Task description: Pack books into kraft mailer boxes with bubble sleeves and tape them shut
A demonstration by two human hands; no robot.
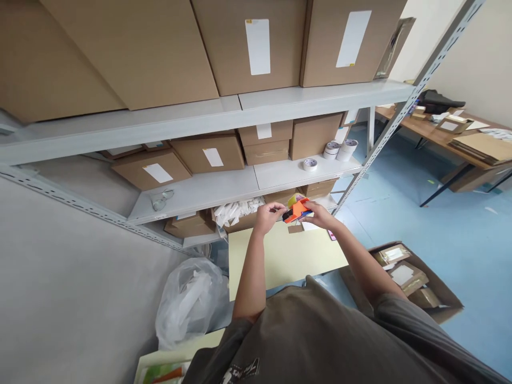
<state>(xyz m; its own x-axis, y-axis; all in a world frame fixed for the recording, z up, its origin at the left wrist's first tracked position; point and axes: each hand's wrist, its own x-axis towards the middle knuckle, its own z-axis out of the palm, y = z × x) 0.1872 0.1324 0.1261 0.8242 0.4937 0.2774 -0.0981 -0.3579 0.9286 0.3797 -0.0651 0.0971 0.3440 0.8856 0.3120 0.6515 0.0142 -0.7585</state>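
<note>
My right hand [320, 214] is closed around an orange tape dispenser [298, 209] with blue and black parts, held above the table. A yellowish tape roll [295, 199] sits in the dispenser. At the dispenser's black front end, my left hand [269, 216] is closed in a pinch. Whatever lies between its fingertips is too small to make out. Below both hands is a pale yellow tabletop [280, 253]. A small piece of brown cardboard [295, 229] and something white lie at its far side, under the dispenser.
A grey metal shelf [192, 189] with cardboard boxes and white tape rolls [310, 165] stands in front. Safety glasses [161, 199] lie on it. On the left is a clear plastic bag [190, 301]; on the right, an open carton [444, 298] holds small boxes.
</note>
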